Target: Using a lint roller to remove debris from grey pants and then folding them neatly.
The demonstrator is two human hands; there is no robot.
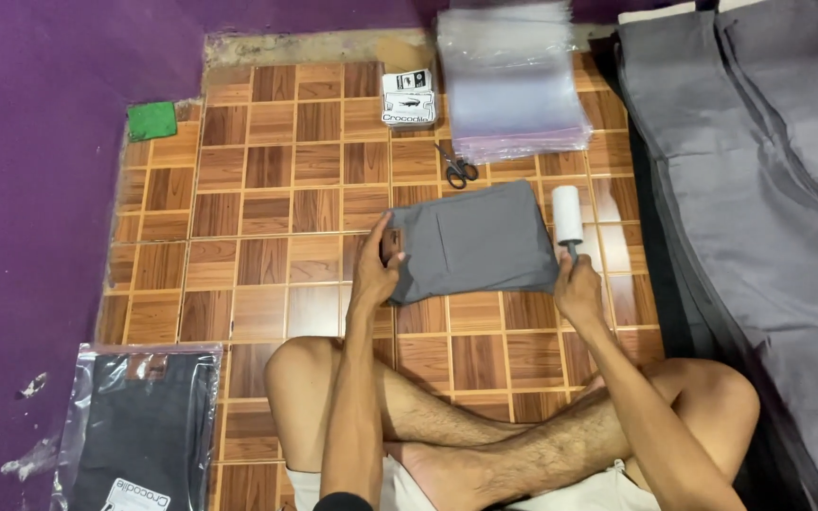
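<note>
A folded grey garment (475, 238) lies flat on the wood-pattern floor in front of my crossed legs. My left hand (378, 267) grips its left edge, thumb on top of the cloth. In my right hand (577, 289) is the handle of a white lint roller (568, 216), whose roll stands just off the garment's right edge.
Black-handled scissors (459, 169) lie beyond the garment. Behind them are a stack of clear plastic bags (513, 80) and a small white box (408, 97). Grey cloth pieces (759, 189) lie at the right, a bagged dark garment (144, 426) at the near left, a green square (151, 120) by the purple wall.
</note>
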